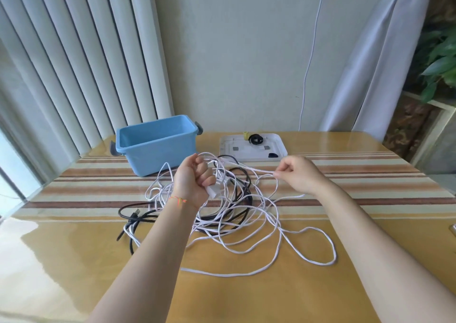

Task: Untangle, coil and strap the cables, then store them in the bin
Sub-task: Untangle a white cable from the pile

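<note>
Two bare forearms reach in from the lower edge, with no sleeves showing on either. The left hand [195, 177] has a thin thread bracelet [179, 200] round its wrist, a bright cord of orange and red with a touch of yellow-green, lying snug against the wrist in a slightly slanted line. The right hand [297, 173] and its wrist carry nothing: no band, watch or ring can be made out. Fingernails on both hands look short and unpainted, though they are small in view.
</note>
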The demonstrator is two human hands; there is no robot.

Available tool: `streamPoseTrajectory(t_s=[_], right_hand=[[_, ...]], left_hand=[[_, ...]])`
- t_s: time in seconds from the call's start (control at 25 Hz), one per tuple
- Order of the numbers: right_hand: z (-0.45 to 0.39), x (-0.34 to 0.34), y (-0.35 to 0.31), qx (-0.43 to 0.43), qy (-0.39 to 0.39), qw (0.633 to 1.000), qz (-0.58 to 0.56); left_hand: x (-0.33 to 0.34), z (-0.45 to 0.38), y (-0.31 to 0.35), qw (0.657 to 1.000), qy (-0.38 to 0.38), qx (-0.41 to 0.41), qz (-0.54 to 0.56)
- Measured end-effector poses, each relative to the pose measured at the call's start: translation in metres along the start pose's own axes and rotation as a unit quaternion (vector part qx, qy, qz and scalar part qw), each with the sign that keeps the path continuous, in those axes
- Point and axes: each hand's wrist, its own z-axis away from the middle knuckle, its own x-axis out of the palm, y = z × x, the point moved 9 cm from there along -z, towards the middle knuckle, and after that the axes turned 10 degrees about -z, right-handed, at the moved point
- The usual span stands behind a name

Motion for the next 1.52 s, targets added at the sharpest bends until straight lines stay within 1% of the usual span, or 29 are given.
streamPoseTrajectory(t_s=[0.08,0.12,0.16,0.24,0.32,0.44,0.52,0.6,0.68,0.72,0.76,0.8,0.88,0.96,1.04,1.16,1.24,1.28,1.32,1.4,1.44,1.52], right_hand=[[-0.002,0.025,-0.015,-0.041,-0.086,0.992,0.078],[-0.003,0.037,-0.022,-0.052,-0.128,0.986,0.096],[-0.003,0.047,-0.029,-0.06,-0.163,0.979,0.103],[-0.006,0.053,-0.044,-0.077,-0.204,0.971,0.098],[-0.017,0.05,-0.051,-0.083,-0.202,0.974,0.057],[-0.041,0.04,-0.046,-0.057,-0.149,0.986,-0.057],[-0.054,0.035,-0.036,-0.048,-0.125,0.986,-0.101],[-0.066,0.029,-0.022,-0.033,-0.124,0.981,-0.146],[-0.072,0.021,-0.011,-0.032,-0.115,0.965,-0.235],[-0.075,0.017,-0.005,-0.033,-0.098,0.954,-0.28],[-0.078,0.014,-0.001,-0.034,-0.079,0.944,-0.32],[-0.08,0.014,0.002,-0.032,-0.065,0.934,-0.351],[-0.083,0.019,0.009,-0.018,-0.062,0.924,-0.378],[-0.086,0.021,0.017,-0.002,-0.075,0.934,-0.349],[-0.089,0.013,0.032,0.021,-0.057,0.949,-0.309],[-0.091,-0.014,0.063,0.083,0.047,0.954,-0.285],[-0.09,-0.021,0.071,0.107,0.085,0.959,-0.247],[-0.09,-0.021,0.07,0.111,0.089,0.97,-0.198],[-0.09,-0.019,0.066,0.106,0.085,0.983,-0.121],[-0.09,-0.005,0.05,0.078,0.043,0.996,0.031],[-0.088,0.006,0.04,0.063,0.006,0.995,0.073],[-0.082,0.031,0.02,0.036,-0.07,0.994,0.081]], left_hand=[[0.014,-0.011,-0.007,0.994,0.002,0.028,-0.103],[0.021,-0.017,-0.01,0.988,0.003,0.037,-0.153],[0.027,-0.023,-0.014,0.978,0.004,0.043,-0.205],[0.041,-0.032,-0.019,0.945,-0.005,0.053,-0.322],[0.055,-0.04,-0.03,0.915,-0.042,0.046,-0.399],[0.07,-0.051,-0.046,0.907,-0.119,0.008,-0.403],[0.073,-0.058,-0.053,0.901,-0.153,-0.039,-0.403],[0.071,-0.066,-0.059,0.882,-0.176,-0.083,-0.428],[0.07,-0.066,-0.065,0.861,-0.213,-0.106,-0.45],[0.07,-0.066,-0.068,0.857,-0.239,-0.115,-0.441],[0.072,-0.065,-0.072,0.862,-0.265,-0.124,-0.413],[0.074,-0.066,-0.075,0.877,-0.286,-0.138,-0.361],[0.074,-0.073,-0.077,0.915,-0.294,-0.178,-0.213],[0.065,-0.085,-0.075,0.941,-0.261,-0.192,-0.097],[0.053,-0.094,-0.066,0.963,-0.206,-0.177,0.0],[0.03,-0.104,-0.045,0.98,-0.107,-0.11,0.123],[0.025,-0.105,-0.036,0.985,-0.088,-0.07,0.132],[0.025,-0.105,-0.035,0.989,-0.085,-0.056,0.111],[0.028,-0.105,-0.034,0.992,-0.088,-0.045,0.083],[0.038,-0.103,-0.032,0.994,-0.108,-0.021,0.022],[0.045,-0.1,-0.031,0.992,-0.124,-0.009,-0.01],[0.058,-0.095,-0.028,0.984,-0.147,0.024,-0.097]])
